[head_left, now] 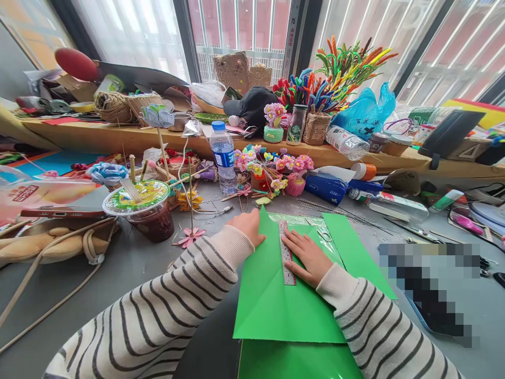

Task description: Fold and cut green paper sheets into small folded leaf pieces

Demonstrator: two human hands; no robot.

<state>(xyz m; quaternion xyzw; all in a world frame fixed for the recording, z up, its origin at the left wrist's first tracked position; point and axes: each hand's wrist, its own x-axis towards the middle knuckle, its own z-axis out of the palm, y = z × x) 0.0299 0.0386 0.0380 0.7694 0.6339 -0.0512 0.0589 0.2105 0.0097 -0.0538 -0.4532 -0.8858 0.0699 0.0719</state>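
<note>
Centrally on the grey table (130,263) lay a bright green paper sheet (272,305), creased diagonally; the right hand (307,257) pressed a ruler (286,253) flat with fingers together, the left hand (248,225) curled on its edge.

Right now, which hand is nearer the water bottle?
Left. The left hand presses the green paper's upper left edge, just below the water bottle. The right hand lies flat on the ruler, farther away.

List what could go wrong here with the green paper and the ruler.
1. The right hand presses only the lower part of the ruler; its far end could pivot on the green paper.
2. The left hand pins just the peak, so the sheet might slide.
3. The sealed drink cup by the left sleeve could tip.
</note>
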